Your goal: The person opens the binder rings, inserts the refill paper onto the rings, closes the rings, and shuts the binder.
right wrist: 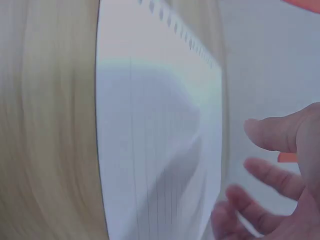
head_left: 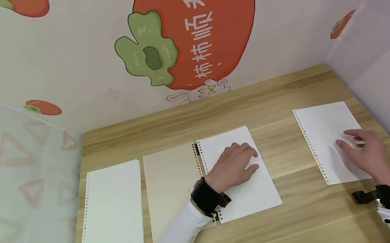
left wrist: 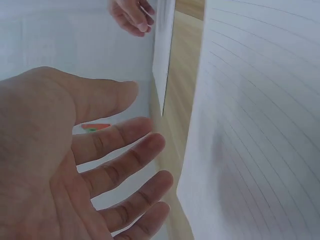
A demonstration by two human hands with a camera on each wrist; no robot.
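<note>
The red wall print (head_left: pixel 233 15) reads "柿柿顺利". The left hand (head_left: pixel 233 166), fingers parted, hovers over a lined notebook (head_left: pixel 218 147) — the right hand (head_left: pixel 368 152), loosely curved, over hole-punched paper (head_left: pixel 323 136).

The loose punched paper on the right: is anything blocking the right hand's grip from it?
Nothing visible does. The right hand hangs just above the right side of the loose punched paper, with only a shadow on the page. The left hand is well aside, over the open notebook.
</note>
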